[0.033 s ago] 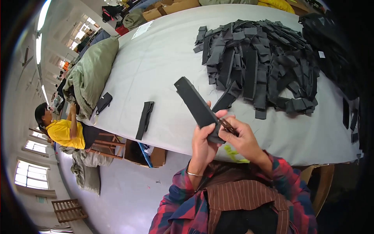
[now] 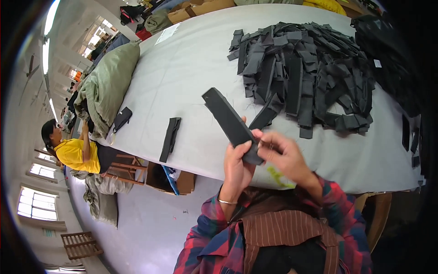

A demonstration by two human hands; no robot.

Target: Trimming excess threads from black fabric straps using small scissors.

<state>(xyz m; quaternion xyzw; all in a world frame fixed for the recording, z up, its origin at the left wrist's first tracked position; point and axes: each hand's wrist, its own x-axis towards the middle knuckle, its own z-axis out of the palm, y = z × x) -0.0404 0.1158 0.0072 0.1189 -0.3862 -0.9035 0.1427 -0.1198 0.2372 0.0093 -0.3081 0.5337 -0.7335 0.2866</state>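
My left hand grips a black folded fabric strip at its lower end, thumb on top, and the strip slants up and to the left above the table. Close against that end is my right hand, its fingers curled and slightly smeared by motion. The small brown thread snips seen in it in the earlier frame are mostly hidden by the fingers now. Beyond my hands lies a large heap of similar black strips. One separate strip rests on the table to the left.
The pale-covered table bears a small black pouch and a big green sack at its left edge. A black plastic bag lies at the right. A person in yellow stands left, near a cardboard box.
My right hand has turned and shifted slightly right, and the snips have gone out of sight behind its fingers. The strip in my left hand has risen a little toward the upper left.
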